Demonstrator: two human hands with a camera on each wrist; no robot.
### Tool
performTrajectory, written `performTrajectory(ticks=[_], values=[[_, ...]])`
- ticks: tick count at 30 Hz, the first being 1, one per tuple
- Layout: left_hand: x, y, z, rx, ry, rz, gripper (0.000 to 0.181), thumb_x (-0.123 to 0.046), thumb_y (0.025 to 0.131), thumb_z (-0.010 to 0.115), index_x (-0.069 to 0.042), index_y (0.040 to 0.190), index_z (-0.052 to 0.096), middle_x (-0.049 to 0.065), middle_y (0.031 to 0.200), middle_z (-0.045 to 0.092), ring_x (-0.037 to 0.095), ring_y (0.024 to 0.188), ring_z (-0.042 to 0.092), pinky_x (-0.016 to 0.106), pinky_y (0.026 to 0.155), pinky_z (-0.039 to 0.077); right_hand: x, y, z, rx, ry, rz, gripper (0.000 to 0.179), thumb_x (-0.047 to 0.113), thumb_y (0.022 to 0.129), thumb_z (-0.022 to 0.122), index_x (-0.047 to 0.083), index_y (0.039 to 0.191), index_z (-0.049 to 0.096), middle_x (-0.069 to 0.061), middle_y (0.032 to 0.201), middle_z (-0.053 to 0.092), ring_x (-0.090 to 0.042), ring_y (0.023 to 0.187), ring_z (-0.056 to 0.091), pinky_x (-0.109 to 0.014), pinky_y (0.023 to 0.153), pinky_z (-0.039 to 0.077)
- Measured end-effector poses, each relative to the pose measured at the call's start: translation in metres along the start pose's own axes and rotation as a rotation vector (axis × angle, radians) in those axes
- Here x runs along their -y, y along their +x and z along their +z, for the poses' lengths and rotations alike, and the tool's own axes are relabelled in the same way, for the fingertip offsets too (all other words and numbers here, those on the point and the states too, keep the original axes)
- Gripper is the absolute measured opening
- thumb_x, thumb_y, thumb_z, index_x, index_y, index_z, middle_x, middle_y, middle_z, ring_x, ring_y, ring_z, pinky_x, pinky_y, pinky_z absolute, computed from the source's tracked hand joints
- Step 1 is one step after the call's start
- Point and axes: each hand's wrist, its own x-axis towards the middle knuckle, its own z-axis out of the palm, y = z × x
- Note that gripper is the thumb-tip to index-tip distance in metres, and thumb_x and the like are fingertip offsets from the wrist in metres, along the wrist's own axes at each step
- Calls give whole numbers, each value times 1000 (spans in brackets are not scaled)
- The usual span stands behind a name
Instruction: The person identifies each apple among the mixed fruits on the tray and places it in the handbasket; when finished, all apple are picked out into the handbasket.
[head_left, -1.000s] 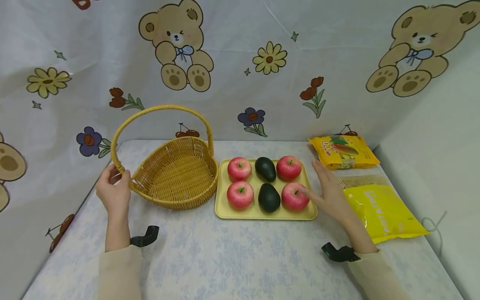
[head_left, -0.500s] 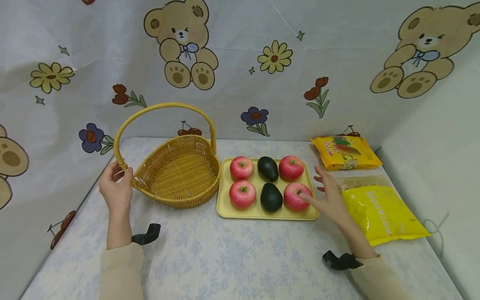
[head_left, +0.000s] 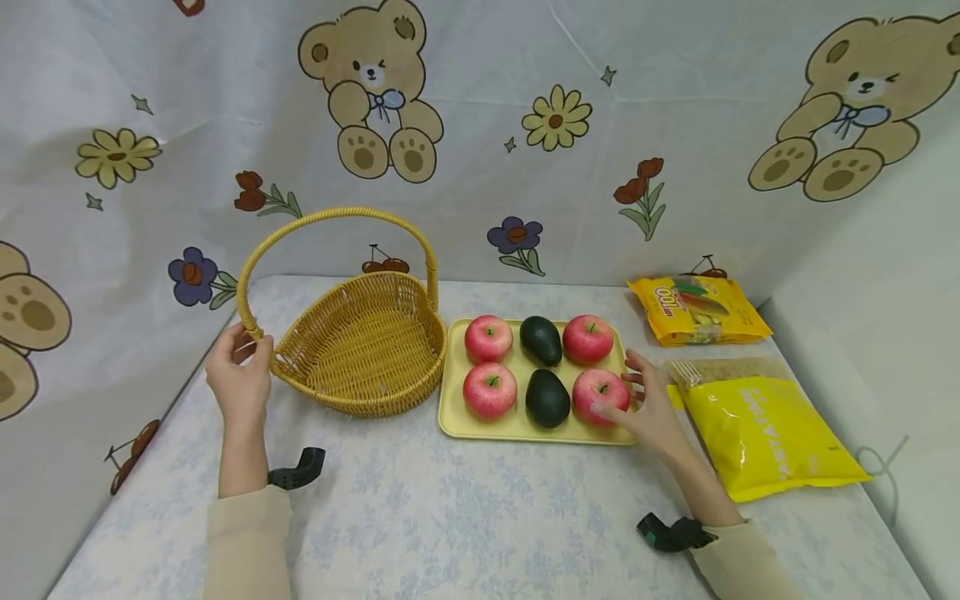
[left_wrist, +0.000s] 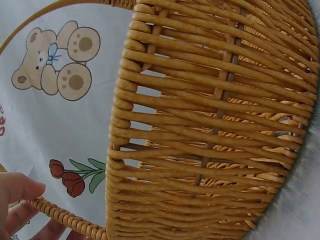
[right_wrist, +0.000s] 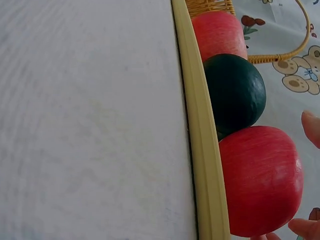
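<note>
At the left, my left hand (head_left: 238,382) grips the foot of the handle (head_left: 247,304) of a yellow wicker basket (head_left: 367,406). The left wrist view has the thumb and fingers around the wrapped handle (left_wrist: 65,216). My right hand (head_left: 658,421) is spread around the near right red apple (head_left: 597,388) on a pale yellow tray (head_left: 467,428). In the right wrist view the thumb (right_wrist: 312,129) stands apart from that apple (right_wrist: 262,182), while fingertips (right_wrist: 303,228) are close to its side; contact is unclear. Beside it lies a dark green avocado (head_left: 547,400).
More apples, such as the near left one (head_left: 490,392), and a second avocado (head_left: 541,340) share the tray. At the right lie an orange-yellow candy bag (head_left: 701,310) and a yellow packet (head_left: 772,433). A printed teddy-bear cloth (head_left: 465,208) hangs behind the table.
My right hand has moved down and slightly left, closer around the near right apple. The left hand keeps its hold on the handle. The whole view has shifted slightly.
</note>
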Motion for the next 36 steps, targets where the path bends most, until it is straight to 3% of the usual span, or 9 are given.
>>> performTrajectory(ticks=[9,36], values=[[2,0,1,-7,-2,10,37,-17,95,60,-15,132,61,1,117,61,11,105,57,24,85,49,-5,-3,6,39,-30,50,99,35,80,80,8,152,18,-18,151,26,-35,132,31,-53,106,36],[2,0,1,4,-7,-35,38,-19,97,59,-19,135,59,2,122,59,11,108,54,18,80,45,-10,-2,14,22,-30,84,86,34,78,81,3,141,31,-19,139,36,-33,128,35,-52,108,36]])
